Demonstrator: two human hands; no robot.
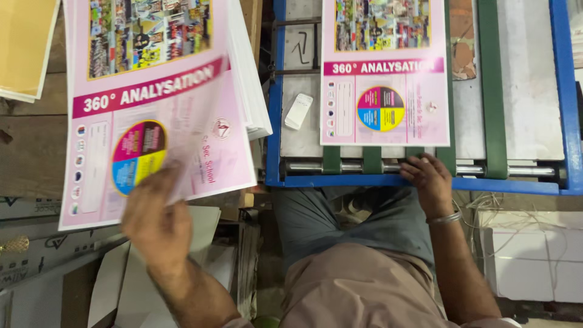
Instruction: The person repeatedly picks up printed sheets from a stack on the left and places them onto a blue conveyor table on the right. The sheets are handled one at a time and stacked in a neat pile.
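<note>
**Feeding pink sheets into the blue machine**

Your left hand (156, 222) is lifting the top pink printed sheet (159, 115) off the stack of sheets (252, 91) on the wooden bench (33, 146); it is blurred, with the fingers curling under the sheet's lower edge and gripping it. Your right hand (430, 176) is resting open on the roller (358, 166) at the near edge of the blue-framed machine (274, 121), fingertips touching the bottom edge of a second pink sheet (388, 79) that is lying flat across the green belts (493, 91). A small white block (299, 110) is sitting on the metal bed just beside that sheet. By the look of it, you are in the feeding step: one sheet squared on the belts, another coming off the pile. Carrying the lifted sheet across calls for keeping it flat and lining it up behind the one already in place.
</note>
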